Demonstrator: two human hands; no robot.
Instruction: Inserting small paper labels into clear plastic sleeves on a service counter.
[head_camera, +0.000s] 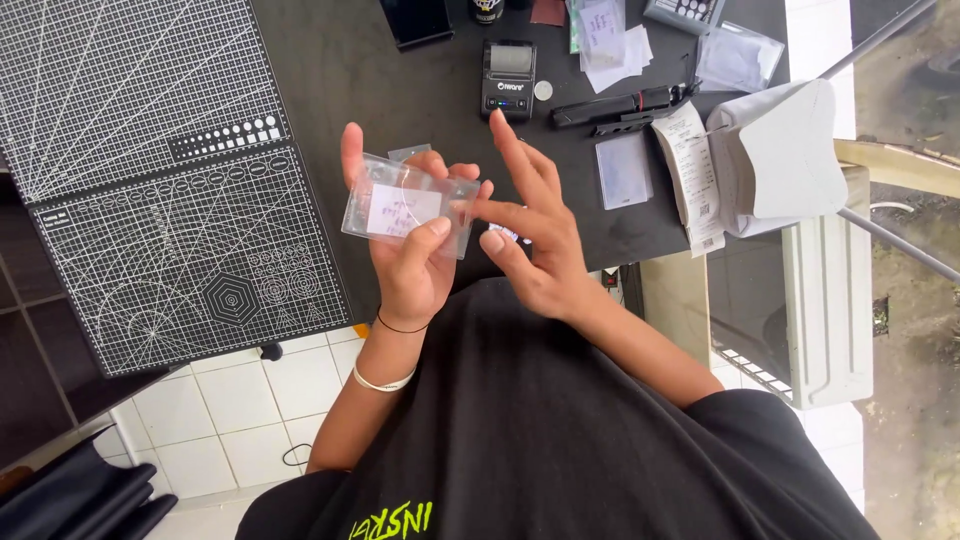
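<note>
Overhead, left hand (410, 265) pinching clear crinkled plastic pouch (408, 207), right hand (535, 240) touching

Bare black tabletop (330, 70) btwn cutting mat (150, 150) & small printer (508, 78) is open; right side cluttered w/ papers (615, 40).

The person wears a loose black T-shirt (560, 430) with short sleeves that end above the elbows, leaving both forearms bare. Near the lower hem of the picture the shirt carries printed lettering (392, 521) in a yellow-green colour, seen upside down from the head camera. The left hand (405, 235) has two bands at its wrist: a thin black cord (400, 327) closest to the palm and, a little further up the forearm, a narrow white band (380, 383). The right hand (530, 235) and its wrist are bare, with no ring, watch or band showing. Fingernails on both hands are short and unpainted.
</note>
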